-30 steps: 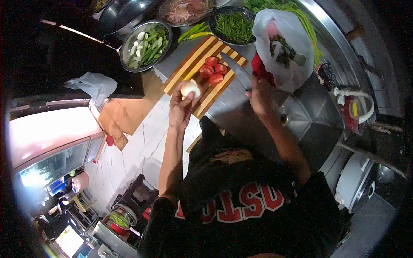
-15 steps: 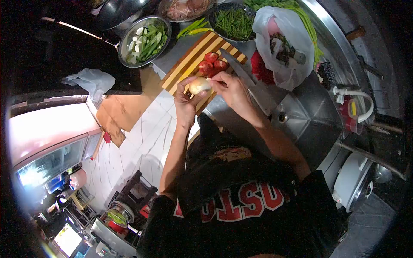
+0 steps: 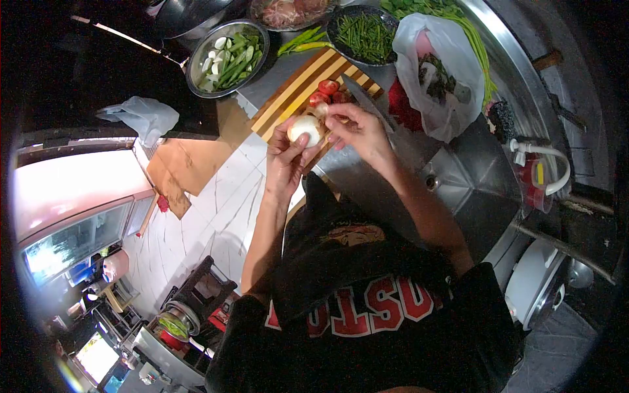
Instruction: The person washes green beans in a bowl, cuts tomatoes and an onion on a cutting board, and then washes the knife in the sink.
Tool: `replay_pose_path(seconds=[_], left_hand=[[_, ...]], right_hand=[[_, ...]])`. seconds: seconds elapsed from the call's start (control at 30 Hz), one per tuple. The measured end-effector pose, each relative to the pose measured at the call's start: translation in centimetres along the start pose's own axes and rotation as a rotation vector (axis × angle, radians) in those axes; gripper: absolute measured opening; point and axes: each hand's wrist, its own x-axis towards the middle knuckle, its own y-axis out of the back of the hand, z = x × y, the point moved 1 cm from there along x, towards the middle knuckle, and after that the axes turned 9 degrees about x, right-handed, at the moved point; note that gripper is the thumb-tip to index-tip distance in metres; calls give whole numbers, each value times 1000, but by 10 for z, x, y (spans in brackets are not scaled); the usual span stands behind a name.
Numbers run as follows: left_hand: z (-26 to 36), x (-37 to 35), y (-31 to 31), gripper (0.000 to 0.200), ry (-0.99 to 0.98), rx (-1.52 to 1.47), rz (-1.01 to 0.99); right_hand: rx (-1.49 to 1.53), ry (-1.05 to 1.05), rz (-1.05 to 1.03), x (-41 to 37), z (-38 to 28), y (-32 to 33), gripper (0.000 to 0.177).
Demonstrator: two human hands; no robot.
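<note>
Steel counter (image 3: 350,160): load bearing along far side, left to right: metal bowl (image 3: 261,40), green chillies (image 3: 304,44), dark dish (image 3: 368,63), translucent plastic bag (image 3: 411,82). Nearer, left of bag: striped cutting board (image 3: 288,88), flat. Red mesh item (image 3: 402,108) beside bag.

The head camera looks steeply down. It sits fairly near, above the left hand (image 3: 283,157) and right hand (image 3: 363,136).

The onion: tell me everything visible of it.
The onion looks rounded and smooth, mostly pale and bare, with brownish skin toward its far side. It sits in the grip of the left hand, thumb across its near face, over the striped cutting board. The right hand is beside it; contact there is unclear.
</note>
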Motion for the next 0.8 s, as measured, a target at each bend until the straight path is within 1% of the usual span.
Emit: replay_pose_path(seconds=[0.03,0.07,0.1,0.13,0.2,0.23,0.3,0.33,0.47,0.53,0.67,0.73,0.8], left_hand=[[0,0,-2,37,1,0,0],[-1,1,-3,38,-65,62,49],[-1,1,-5,38,-131,125,98],[-1,0,-7,38,-130,124,99],[0,-2,-12,43,-202,249,159],[0,-3,-13,43,-201,249,161],[2,-4,-15,42,-340,410,154],[3,-6,-19,42,-339,410,155],[8,-12,-27,43,-431,545,201],[8,-13,-28,42,-460,586,210],[4,-16,-30,41,-472,627,258],[-3,-14,-25,40,-464,630,274],[-10,-12,-22,40,-531,726,291]], right_hand=[[-204,243,79,-3,-3,-5,18],[-408,485,158,-7,-5,-10,17],[-419,489,178,-11,-7,-12,16],[-419,488,178,-12,-6,-14,16],[-605,474,186,-14,-4,-17,18],[-563,427,192,-16,-10,-20,17],[-562,455,197,-14,-9,-21,17],[-561,485,204,-14,-9,-21,17],[-623,494,210,-11,-11,-20,17],[-606,533,144,-9,-12,-18,16],[-627,481,72,-6,-8,-14,19],[-701,450,108,-4,-4,-15,19],[-711,471,115,-3,-3,-15,19]])
